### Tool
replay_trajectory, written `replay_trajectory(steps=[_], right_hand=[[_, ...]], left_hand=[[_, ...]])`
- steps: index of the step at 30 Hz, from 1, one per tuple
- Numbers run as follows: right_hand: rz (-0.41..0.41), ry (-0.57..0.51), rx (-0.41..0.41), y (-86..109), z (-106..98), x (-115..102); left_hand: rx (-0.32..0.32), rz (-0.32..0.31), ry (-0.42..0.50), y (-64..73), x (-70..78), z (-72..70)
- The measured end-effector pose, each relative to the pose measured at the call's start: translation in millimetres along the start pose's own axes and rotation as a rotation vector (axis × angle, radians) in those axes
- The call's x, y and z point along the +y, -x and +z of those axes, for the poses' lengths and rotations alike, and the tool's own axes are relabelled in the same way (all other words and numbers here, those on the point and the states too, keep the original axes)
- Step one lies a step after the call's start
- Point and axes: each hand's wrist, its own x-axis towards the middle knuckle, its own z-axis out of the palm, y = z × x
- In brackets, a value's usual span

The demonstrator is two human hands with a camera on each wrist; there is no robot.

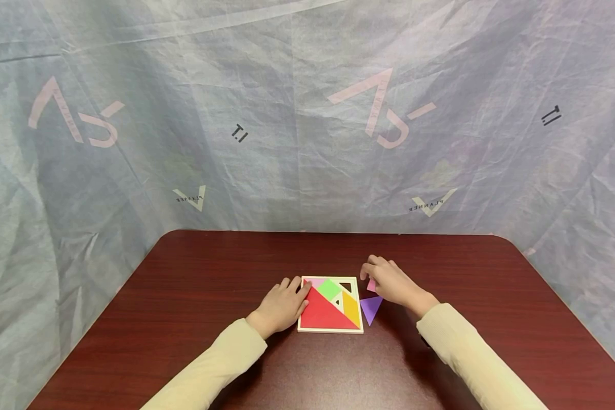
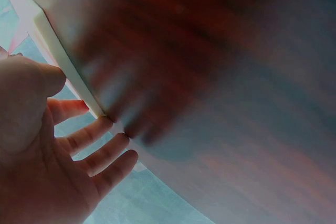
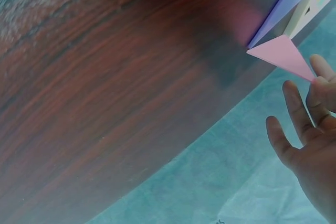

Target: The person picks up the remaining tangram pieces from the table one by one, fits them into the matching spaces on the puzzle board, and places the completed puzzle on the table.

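Note:
A tangram board point(image 1: 333, 331) with a pale frame lies flat on the table, holding a red triangle point(image 1: 320, 313), a green square point(image 1: 330, 289), a yellow parallelogram point(image 1: 351, 308) and a pink piece point(image 1: 316, 282). Two of its white-bordered spots show dark triangular openings. My left hand point(image 1: 282, 304) rests on the board's left side, fingers extended along the frame in the left wrist view. Just right of the board, my right hand point(image 1: 394, 283) pinches a pink triangle point(image 3: 282, 56) by one corner. Below that hand lies a purple triangle point(image 1: 371, 309), close beside the frame.
The dark red wooden table point(image 1: 210, 267) has rounded far corners. Behind it and along both sides hangs a grey printed cloth point(image 1: 297, 142). Pale sleeves point(image 1: 471, 347) cover both forearms.

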Motion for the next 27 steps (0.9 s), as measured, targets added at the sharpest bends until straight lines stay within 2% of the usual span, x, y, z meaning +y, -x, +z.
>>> replay_trajectory(steps=[14, 27], right_hand=[[-0.063, -0.014, 0.08, -1.3, -3.1, -8.3], [-0.112, -0.063, 0.083, -6.1, -5.2, -20.1]], left_hand=[[0.002, 0.0, 0.002, 0.4, 0.2, -0.9], [-0.002, -0.001, 0.002, 0.4, 0.4, -2.4]])
